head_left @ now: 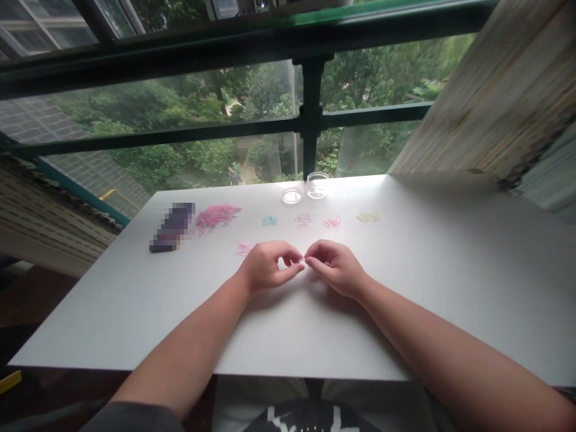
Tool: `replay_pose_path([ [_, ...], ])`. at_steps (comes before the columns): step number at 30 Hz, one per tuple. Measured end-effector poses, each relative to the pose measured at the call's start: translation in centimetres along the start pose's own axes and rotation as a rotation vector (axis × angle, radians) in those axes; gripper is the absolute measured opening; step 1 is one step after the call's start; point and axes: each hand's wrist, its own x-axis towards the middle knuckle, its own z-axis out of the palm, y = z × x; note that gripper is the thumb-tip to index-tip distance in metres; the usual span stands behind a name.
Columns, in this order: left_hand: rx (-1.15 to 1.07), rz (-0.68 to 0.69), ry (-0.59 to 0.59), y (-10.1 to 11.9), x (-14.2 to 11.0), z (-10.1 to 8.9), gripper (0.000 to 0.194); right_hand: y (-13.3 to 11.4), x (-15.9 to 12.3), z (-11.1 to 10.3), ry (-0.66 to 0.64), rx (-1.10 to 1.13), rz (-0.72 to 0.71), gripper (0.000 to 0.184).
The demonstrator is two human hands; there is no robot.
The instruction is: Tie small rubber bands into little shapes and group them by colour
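Above the middle of the white table, my left hand (272,264) and my right hand (335,267) meet fingertip to fingertip. Both are closed in a pinch on a tiny pale piece (302,259); its exact kind is too small to make out. Behind my left hand, partly covered by it, lie a few loose pink loops (243,248). Farther back runs a row of small groups: blue pieces (269,221), pale pink loops (302,221), brighter pink loops (332,222) and yellowish pieces (368,216). A larger mixed heap (218,217), mostly pink, lies to the left.
A dark phone-like object (173,227), blurred out, lies at the table's left. Two clear round dishes (291,196) stand at the back edge by the window. Curtains (477,102) hang on both sides. The white table (148,318) ends just before my body.
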Motion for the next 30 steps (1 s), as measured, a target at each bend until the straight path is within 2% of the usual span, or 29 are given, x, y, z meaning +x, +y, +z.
replay_pose_path([
  [5,0.000,0.090,0.084,-0.70,-0.15,-0.19,0.009,0.02,-0.08,0.06,-0.009,-0.038,-0.029,0.008],
  [20,0.021,0.123,0.102,-0.66,-0.31,-0.36,0.006,0.15,-0.22,-0.20,-0.075,-0.040,-0.030,0.005],
  [30,0.009,0.101,0.023,-0.69,-0.35,-0.38,0.007,0.22,-0.14,-0.23,-0.045,-0.070,-0.086,0.007],
])
